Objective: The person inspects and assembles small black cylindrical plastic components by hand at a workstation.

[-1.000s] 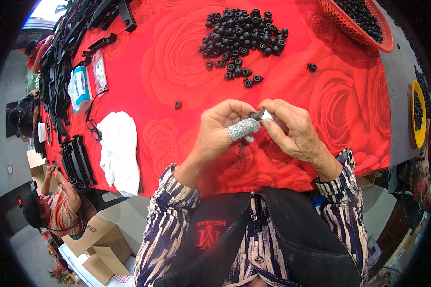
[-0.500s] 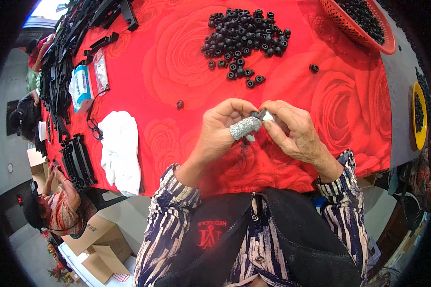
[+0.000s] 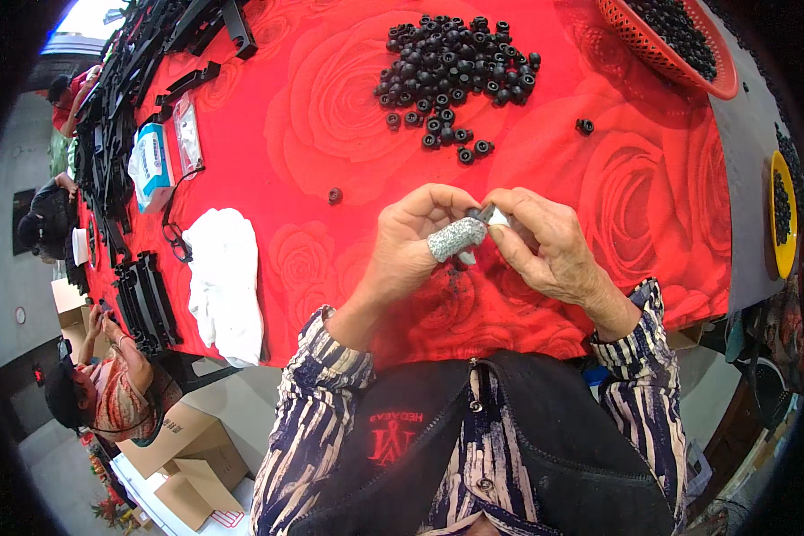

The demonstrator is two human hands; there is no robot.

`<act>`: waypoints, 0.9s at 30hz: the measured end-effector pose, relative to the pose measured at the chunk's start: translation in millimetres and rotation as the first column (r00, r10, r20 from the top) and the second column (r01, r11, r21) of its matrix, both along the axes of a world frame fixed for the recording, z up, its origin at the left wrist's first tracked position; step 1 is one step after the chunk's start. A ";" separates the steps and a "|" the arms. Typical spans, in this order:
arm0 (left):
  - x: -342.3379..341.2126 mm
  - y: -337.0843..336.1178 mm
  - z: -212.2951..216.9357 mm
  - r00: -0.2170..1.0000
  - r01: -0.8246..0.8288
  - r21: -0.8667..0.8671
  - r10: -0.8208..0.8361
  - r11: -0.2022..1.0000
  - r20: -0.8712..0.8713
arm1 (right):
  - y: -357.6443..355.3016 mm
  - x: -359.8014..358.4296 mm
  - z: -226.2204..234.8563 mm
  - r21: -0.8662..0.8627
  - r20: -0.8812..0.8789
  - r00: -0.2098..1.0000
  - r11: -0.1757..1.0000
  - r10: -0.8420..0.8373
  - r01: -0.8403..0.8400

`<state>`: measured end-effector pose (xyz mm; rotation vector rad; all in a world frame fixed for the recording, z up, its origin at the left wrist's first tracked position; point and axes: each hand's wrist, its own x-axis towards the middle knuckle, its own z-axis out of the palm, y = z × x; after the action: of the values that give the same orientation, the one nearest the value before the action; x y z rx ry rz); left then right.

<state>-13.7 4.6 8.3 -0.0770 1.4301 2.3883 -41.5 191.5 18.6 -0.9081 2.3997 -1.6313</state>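
Note:
Both my hands meet over the red rose-patterned cloth [image 3: 330,134]. In my left hand [image 3: 406,237] a small round black part [image 3: 473,213] is pinched between thumb and fingers, mostly hidden by them. A grey knitted cover [image 3: 456,239] wraps that thumb. My right hand [image 3: 552,246] is closed on a small dark blade [image 3: 487,213] with white wrapping [image 3: 498,217], its tip against the black part. Dark crumbs [image 3: 456,290] lie on the cloth below. Beyond the hands is a heap of similar black parts [image 3: 456,67].
A red basket [image 3: 732,80] and a yellow tray [image 3: 792,259], both with black parts, stand at right. Single parts lie at left [image 3: 335,196] and right [image 3: 584,127]. A white cloth [image 3: 223,286], a tissue pack [image 3: 152,170] and long black pieces [image 3: 143,299] lie left. Other people sit beyond.
My hands stay in nearly the same place, with only a slight shift of the blade at the black part. At far left, a person's head has moved slightly.

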 end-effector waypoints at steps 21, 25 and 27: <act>-1.9 2.7 -0.1 0.997 -0.057 -0.007 0.058 0.998 0.049 | -3.3 -2.0 -4.9 -0.036 -0.002 0.999 0.998 -0.045 0.045; -1.9 3.6 -0.4 0.997 -0.059 -0.024 0.060 0.998 0.042 | -1.2 -0.2 -1.0 0.028 -0.020 1.000 1.000 -0.008 0.009; -1.9 4.1 -0.7 0.998 -0.057 -0.027 0.058 0.998 0.032 | -1.9 -0.8 -1.2 -0.005 -0.002 1.000 1.000 -0.022 0.022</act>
<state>-15.7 8.7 7.6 -0.1648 1.4634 2.4030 -42.3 189.7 17.5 -0.8877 2.4161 -1.6459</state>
